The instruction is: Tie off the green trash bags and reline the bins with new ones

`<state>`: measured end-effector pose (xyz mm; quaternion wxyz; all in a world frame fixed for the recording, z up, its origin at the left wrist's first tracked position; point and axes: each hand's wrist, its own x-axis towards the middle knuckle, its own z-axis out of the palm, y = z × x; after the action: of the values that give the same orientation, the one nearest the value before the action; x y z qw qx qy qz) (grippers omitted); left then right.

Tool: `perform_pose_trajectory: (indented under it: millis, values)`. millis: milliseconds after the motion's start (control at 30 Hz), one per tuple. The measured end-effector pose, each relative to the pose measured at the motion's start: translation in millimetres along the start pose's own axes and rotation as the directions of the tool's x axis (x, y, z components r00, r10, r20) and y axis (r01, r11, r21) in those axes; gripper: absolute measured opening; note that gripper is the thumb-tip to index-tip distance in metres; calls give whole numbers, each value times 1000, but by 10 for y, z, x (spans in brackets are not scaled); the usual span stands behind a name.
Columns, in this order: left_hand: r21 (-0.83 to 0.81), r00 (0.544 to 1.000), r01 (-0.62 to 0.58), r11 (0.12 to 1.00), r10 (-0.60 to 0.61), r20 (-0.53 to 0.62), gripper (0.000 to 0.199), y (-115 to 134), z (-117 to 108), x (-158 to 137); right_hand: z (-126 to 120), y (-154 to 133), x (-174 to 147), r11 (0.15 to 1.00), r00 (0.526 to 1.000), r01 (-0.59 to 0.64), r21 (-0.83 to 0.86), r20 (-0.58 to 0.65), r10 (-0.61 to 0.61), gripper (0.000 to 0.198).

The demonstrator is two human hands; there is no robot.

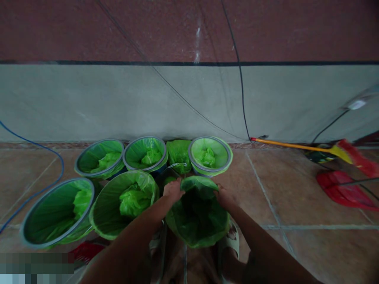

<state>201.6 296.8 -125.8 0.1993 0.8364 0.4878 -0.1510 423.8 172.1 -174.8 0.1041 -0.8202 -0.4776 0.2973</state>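
Between my feet, a green bin liner (pixel 197 232) hangs wide with its mouth facing up at me; its inside is dark, and I cannot tell whether a bin is under it. My left hand (pixel 174 190) is closed on the liner's left far edge. On the opposite side, my right hand (pixel 224 197) pinches the right far edge. Just left of my left hand stands a bin lined in green (pixel 100 209), with a crumpled green bag (pixel 134 201) inside. Behind my hands, a grey-rimmed bin (pixel 229 161) holds another crumpled green bag (pixel 207 157).
More green-lined bins (pixel 77 179) stand to the left, several along the wall (pixel 118 102). A tied green bag (pixel 179 152) sits among them. At right lie a yellow-handled broom (pixel 296 146) and a red dustpan (pixel 340 191). A blue cable (pixel 60 157) crosses the tiled floor at left.
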Motion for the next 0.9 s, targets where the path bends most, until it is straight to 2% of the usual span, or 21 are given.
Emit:
perform_pose_trajectory:
  millis: [67, 133, 200, 300, 400, 467, 533, 700, 833, 900]
  values:
    - [-96, 1000, -23, 995, 21, -20, 70, 13, -72, 36, -47, 23, -22, 999, 999, -35, -25, -4, 35, 49]
    - [-181, 998, -28, 983, 17, -59, 79, 27, -144, 94, -112, -24, -25, 995, 996, -78, -60, -56, 75, 53]
    - [-244, 996, 1, 970, -23, -90, 70, 43, -198, 158, -179, -142, 6, 993, 988, -86, -83, -138, 74, 52]
    - [-266, 989, 41, 963, -77, -125, 50, 62, -218, 217, -231, -369, 105, 993, 968, 67, -94, -233, -87, 41]
    - [-185, 985, 3, 983, -35, -167, 37, 61, -170, 200, -186, -529, 207, 957, 922, 251, -142, -266, -282, 29]
    - [-120, 984, -34, 992, 12, -176, 31, 55, -129, 162, -126, -563, 249, 939, 907, 296, -176, -258, -334, 21]
    - [-66, 983, -55, 996, 42, -179, 26, 50, -105, 125, -75, -546, 269, 935, 908, 293, -201, -249, -338, 13]
    - [68, 968, -154, 986, 165, -188, 24, 39, -120, 97, -37, -388, 267, 931, 921, 290, -223, -199, -335, 24]
    - [167, 954, -249, 954, 272, -127, 28, 23, -104, 88, -1, -256, 234, 927, 931, 303, -222, -138, -337, 24]
    - [193, 946, -266, 945, 294, -135, 25, 33, -83, 65, 26, -213, 212, 924, 929, 315, -218, -128, -347, 20]
